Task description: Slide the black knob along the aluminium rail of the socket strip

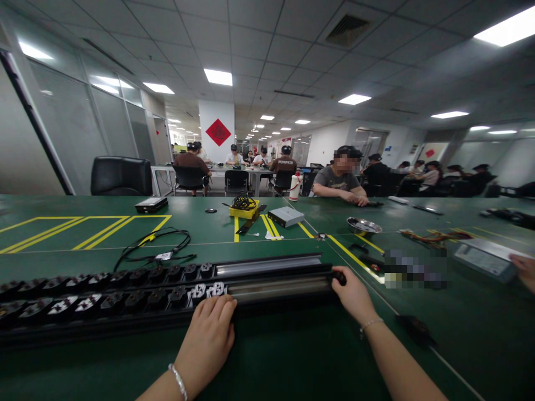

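Two long black rails [288, 287], lying side by side on the green table, have open channels on their right part. Black socket-like modules [144, 301] fill the left part in rows, several with white marked faces. My left hand [211, 328] is closed over the near rail's front edge, its fingertips beside the last white-faced modules [218, 288]. At the rail's right end, my right hand [353, 292] pinches a small dark piece [339, 276], partly hidden by the fingers. I cannot tell whether that piece is joined to the rail.
A coiled black cable [154, 245] lies behind the rails. Farther back are a yellow tray of cables [244, 209], a grey drive box [286, 216] and a metal bowl [364, 225]. Another person's hand [524, 270] touches a metal power supply [485, 259] at right. A person [340, 178] sits opposite.
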Motion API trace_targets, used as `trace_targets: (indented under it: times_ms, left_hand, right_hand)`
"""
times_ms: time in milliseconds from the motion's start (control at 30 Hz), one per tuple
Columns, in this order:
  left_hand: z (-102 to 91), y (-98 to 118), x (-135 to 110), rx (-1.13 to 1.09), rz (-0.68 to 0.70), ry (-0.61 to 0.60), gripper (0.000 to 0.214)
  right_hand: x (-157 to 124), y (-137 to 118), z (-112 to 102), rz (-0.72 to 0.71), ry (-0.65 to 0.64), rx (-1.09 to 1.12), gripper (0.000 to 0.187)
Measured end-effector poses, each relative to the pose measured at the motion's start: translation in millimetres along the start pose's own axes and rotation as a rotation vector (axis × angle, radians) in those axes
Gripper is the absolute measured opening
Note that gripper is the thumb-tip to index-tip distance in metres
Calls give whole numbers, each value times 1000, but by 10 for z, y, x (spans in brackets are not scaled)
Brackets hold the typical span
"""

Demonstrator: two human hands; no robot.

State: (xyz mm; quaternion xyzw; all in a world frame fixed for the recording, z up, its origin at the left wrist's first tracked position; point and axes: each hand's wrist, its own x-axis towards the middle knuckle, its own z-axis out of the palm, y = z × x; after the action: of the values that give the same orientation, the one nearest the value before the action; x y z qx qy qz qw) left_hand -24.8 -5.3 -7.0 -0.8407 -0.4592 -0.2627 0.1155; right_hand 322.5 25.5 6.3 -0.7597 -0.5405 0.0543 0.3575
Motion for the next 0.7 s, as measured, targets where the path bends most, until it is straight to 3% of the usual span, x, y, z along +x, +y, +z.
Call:
trace_targets:
  times_ms: [700]
  left_hand:
    - [-39, 16, 15, -17, -23, -41, 34]
  right_hand:
    - [-26, 17, 27, 20, 43, -18, 36]
